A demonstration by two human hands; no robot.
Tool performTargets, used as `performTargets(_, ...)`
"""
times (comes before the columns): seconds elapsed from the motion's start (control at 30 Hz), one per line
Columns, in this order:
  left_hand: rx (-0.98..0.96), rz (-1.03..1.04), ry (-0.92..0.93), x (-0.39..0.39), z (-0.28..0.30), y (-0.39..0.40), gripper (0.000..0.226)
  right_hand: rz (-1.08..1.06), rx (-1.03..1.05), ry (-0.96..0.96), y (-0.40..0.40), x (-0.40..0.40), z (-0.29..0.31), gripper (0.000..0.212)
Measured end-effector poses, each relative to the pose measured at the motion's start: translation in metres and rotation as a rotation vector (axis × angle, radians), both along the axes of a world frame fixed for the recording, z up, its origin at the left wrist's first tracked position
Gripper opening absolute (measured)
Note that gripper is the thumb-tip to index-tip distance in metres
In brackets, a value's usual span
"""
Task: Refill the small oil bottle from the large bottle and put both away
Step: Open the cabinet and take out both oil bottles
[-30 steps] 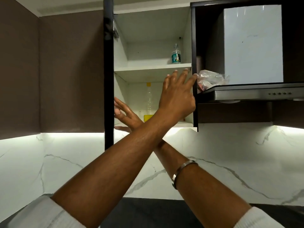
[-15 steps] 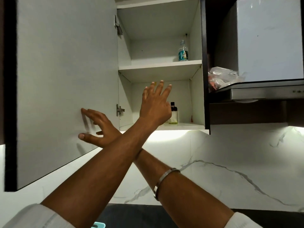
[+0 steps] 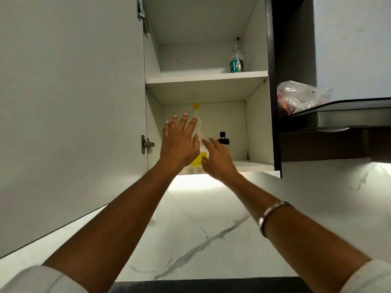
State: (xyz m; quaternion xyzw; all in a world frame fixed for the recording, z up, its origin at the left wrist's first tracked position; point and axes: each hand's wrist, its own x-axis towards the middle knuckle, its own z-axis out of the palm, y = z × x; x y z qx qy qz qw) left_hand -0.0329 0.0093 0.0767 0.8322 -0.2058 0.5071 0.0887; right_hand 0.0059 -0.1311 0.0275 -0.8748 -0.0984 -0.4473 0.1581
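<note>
Two hands reach up into an open white wall cupboard (image 3: pixel 257 127), seen from below. Leftmost hangs the flat white laminate cupboard door (image 3: pixel 72 106), swung wide on its metal hinge (image 3: pixel 146 144). The left hand (image 3: pixel 179 142) is raised with fingers spread and straight, holding nothing, in front of the tall clear plastic bottle with a yellow cap (image 3: pixel 196 105); whether it touches the bottle cannot be told. This large bottle stands on the lower shelf (image 3: pixel 251 164), a shallow yellow layer of oil at its base, so it probably weighs little. Its thin, smooth walls may dent and feel slippery; a grasp around the mid-body looks safest. The right hand (image 3: pixel 218 157), fingers loosely curved and empty, hovers low beside that bottle. Just right of it stands the small glass-like oil bottle with a black pourer top (image 3: pixel 224 139), likely rigid, breakable, best taken around its body. On the upper shelf (image 3: pixel 207 78) sits a clear bottle with a teal label (image 3: pixel 236 60). Farthest right, a crumpled clear plastic bag (image 3: pixel 300 96) rests on the steel range hood (image 3: pixel 338 119). Veined white marble wall (image 3: pixel 201 229) lies beneath.
</note>
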Motion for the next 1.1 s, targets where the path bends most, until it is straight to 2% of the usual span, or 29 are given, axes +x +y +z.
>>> performTargets(0.07, -0.007, -0.002, 0.027, 0.023, -0.002, -0.004, 0.057, -0.103, 0.024, 0.019, -0.024, -0.018, 0.011, 0.061)
performTargets(0.33, -0.074, -0.034, 0.115, 0.117, 0.001, -0.037, 0.061, -0.218, 0.086, 0.128, -0.09, 0.053, 0.031, 0.063)
performTargets(0.5, -0.196, -0.056, 0.215, 0.17, 0.007, -0.05, 0.069, -0.192, 0.24, 0.255, -0.106, 0.103, 0.05, 0.065)
performTargets(0.7, -0.414, -0.092, 0.361, 0.214, 0.02, -0.07, 0.084, -0.127, 0.4, 0.311, -0.112, 0.157, 0.069, 0.071)
performTargets(0.87, -0.623, -0.249, 0.437, 0.245, 0.03, -0.078, 0.092, -0.077, 0.551, 0.412, -0.112, 0.185, 0.071, 0.083)
performTargets(1.1, -0.753, -0.441, 0.559, 0.267, 0.033, -0.087, 0.093, 0.013, 0.706, 0.439, -0.114, 0.201, 0.066, 0.081)
